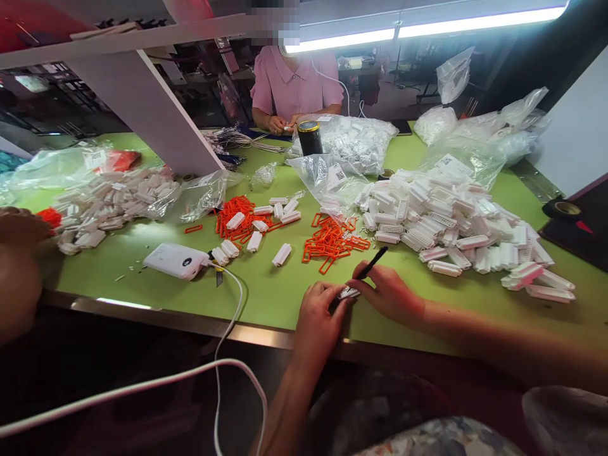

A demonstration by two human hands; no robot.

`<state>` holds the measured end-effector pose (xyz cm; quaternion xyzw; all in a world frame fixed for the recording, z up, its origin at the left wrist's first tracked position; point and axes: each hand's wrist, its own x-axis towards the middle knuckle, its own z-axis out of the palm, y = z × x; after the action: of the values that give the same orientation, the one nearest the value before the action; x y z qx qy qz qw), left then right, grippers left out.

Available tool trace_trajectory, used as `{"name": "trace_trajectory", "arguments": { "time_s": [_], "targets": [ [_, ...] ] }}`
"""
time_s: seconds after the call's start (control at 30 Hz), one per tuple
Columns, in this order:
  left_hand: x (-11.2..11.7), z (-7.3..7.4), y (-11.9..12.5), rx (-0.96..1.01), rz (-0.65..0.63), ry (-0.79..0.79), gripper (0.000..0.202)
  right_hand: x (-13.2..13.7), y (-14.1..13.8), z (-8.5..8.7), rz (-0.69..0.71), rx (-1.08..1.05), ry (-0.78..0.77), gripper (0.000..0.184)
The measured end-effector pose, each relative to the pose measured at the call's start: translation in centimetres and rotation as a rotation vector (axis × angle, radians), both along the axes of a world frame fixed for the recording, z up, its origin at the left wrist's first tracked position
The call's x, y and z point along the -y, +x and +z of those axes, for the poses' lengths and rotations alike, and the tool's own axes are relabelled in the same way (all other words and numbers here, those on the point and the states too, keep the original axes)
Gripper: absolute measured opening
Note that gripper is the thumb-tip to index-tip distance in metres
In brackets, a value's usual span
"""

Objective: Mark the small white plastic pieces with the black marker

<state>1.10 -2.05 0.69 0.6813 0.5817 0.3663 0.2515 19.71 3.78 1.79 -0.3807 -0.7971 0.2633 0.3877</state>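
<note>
Left hand (319, 311): grasping a small white block (349, 293), fingers closed about it, just above the near edge of the green bench (259, 288). Right hand (390, 291): gripping a slim black tool (373, 262), tilted, its upper end clear of the fingers; fingertips close against the block, contact unclear.

Orange loops (327, 244): one heap, just beyond the hands. Second orange heap (235, 215): farther left, several white blocks on and beside it.

White blocks (441, 218): large loose pile, toward the right end. Second white pile (114, 199): toward the left end.

White power bank (175, 261): near the front edge, left of the hands, with a white cable (240, 285) hanging over that edge.

Black can (310, 138), yellow rim: upright, toward the far edge, beside a clear bag (365, 142) of white pieces.

Co-worker (297, 88), pink shirt: at the far edge, hands together.
</note>
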Motion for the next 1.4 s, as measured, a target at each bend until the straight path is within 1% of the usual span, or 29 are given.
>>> {"name": "trace_trajectory", "arguments": {
  "time_s": [0.07,0.13,0.33,0.4,0.47,0.67,0.93,1.07,1.17,1.23,1.3,1.4],
  "targets": [
    [0.01,-0.07,0.0,-0.001,0.005,0.001,0.015,0.01,-0.07,0.18,0.007,0.008,0.016,0.034],
    [0.01,-0.11,-0.02,-0.002,0.005,-0.001,0.016,-0.05,-0.11,0.11,0.01,-0.006,-0.005,0.035],
    [-0.05,-0.04,-0.08,-0.012,-0.015,0.0,0.019,-0.31,0.15,-0.32,-0.033,-0.206,-0.227,0.034],
    [-0.06,0.0,-0.07,-0.013,-0.013,0.008,0.018,-0.29,0.23,-0.2,-0.026,-0.227,-0.268,0.034],
    [-0.05,0.04,-0.05,-0.011,-0.01,0.014,0.018,-0.24,0.25,-0.05,-0.024,-0.228,-0.279,0.034],
    [0.0,0.09,-0.06,-0.003,-0.022,0.007,0.018,-0.18,0.17,-0.1,-0.033,-0.187,-0.222,0.031],
    [-0.04,0.17,-0.04,-0.002,-0.016,0.016,0.017,-0.22,0.27,-0.53,-0.023,-0.072,-0.093,0.028],
    [-0.05,0.32,-0.01,-0.002,-0.012,0.003,0.015,-0.14,0.27,-0.17,0.018,-0.014,-0.028,0.028],
    [-0.01,0.44,-0.01,-0.003,-0.007,-0.001,0.015,0.07,0.23,0.28,0.048,0.028,-0.01,0.03],
    [0.03,0.46,-0.05,-0.004,-0.005,0.007,0.016,0.14,0.23,0.4,0.053,0.01,-0.04,0.032],
    [0.08,0.41,-0.14,0.009,-0.007,0.018,0.017,0.04,0.27,0.33,0.042,-0.065,-0.131,0.035],
    [0.16,0.24,-0.27,0.074,-0.022,0.037,0.021,-0.44,0.44,0.1,-0.008,-0.294,-0.304,0.04]
  ]
}}
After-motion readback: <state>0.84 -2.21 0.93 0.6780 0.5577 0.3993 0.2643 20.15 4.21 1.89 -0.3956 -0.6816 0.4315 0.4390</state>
